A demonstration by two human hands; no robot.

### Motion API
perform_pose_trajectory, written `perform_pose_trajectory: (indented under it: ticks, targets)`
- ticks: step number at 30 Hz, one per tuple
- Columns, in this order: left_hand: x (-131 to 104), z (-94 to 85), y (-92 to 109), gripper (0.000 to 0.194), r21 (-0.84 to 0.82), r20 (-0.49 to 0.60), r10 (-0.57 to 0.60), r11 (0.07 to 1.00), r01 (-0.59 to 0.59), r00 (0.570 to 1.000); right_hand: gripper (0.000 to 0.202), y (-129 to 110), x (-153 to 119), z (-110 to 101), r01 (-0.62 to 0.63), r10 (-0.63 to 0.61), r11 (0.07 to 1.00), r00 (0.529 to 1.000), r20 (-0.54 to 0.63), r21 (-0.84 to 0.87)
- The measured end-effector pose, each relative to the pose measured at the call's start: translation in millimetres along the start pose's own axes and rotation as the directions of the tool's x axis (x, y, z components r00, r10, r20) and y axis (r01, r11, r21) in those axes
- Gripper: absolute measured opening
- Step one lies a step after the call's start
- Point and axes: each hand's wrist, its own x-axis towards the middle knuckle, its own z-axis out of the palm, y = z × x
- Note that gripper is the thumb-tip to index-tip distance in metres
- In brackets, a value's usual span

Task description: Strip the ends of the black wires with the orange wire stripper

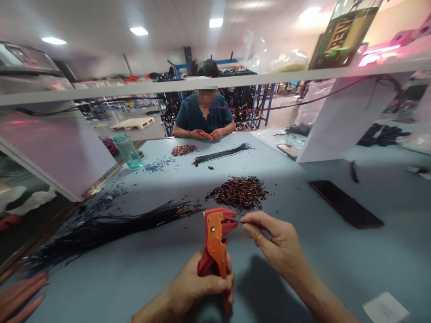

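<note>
My left hand (pixel 202 285) is wrapped round the handles of a red and orange wire stripper (pixel 214 237), held upright over the table. Just right of the tool's jaws, my right hand (pixel 274 237) pinches a thin black wire (pixel 239 221) between thumb and forefinger. The wire's end reaches the jaws; whether they grip it I cannot tell. Behind the tool lies a heap of short black and copper-coloured pieces (pixel 239 193). A long bundle of black wires (pixel 128 229) stretches to the left, with bare copper ends towards the tool.
Another person's hand (pixel 22 296) rests at the lower left edge. Across the table (pixel 336 269) sits a co-worker (pixel 204 114) with a red tool. A phone (pixel 346 203), a paper slip (pixel 386 308), a green bottle (pixel 128 151) and a second wire bundle (pixel 222 154) lie or stand around. A shelf (pixel 256 80) spans overhead.
</note>
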Motion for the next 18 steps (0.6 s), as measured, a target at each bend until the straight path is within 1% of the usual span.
perform_pose_trajectory:
  ticks: [3, 7, 13, 18]
  targets:
    - [0.0, -2.1, -1.5, 0.043, -0.001, 0.043, -0.013, 1.0, 0.013, 0.999, 0.009, 0.7, 0.9, -2.9, 0.022, -0.023, 1.0, 0.999, -0.032, -0.021]
    - [0.4, -3.2, -1.9, 0.041, -0.003, 0.056, 0.0, 1.0, 0.0, 0.998, 0.011, 1.7, 1.9, -3.9, 0.068, -0.068, 0.997, 0.998, 0.005, -0.04]
    - [-1.6, -1.7, 1.6, 0.04, 0.017, 0.071, -0.022, 1.0, 0.021, 0.997, 0.016, 4.3, 2.8, -3.3, 0.076, -0.071, 0.994, 0.996, 0.055, -0.084]
    - [-1.2, -2.4, -0.7, 0.041, 0.011, 0.067, -0.028, 1.0, 0.027, 0.997, 0.02, 7.6, 1.4, -2.9, 0.1, -0.093, 0.989, 0.993, 0.07, -0.104]
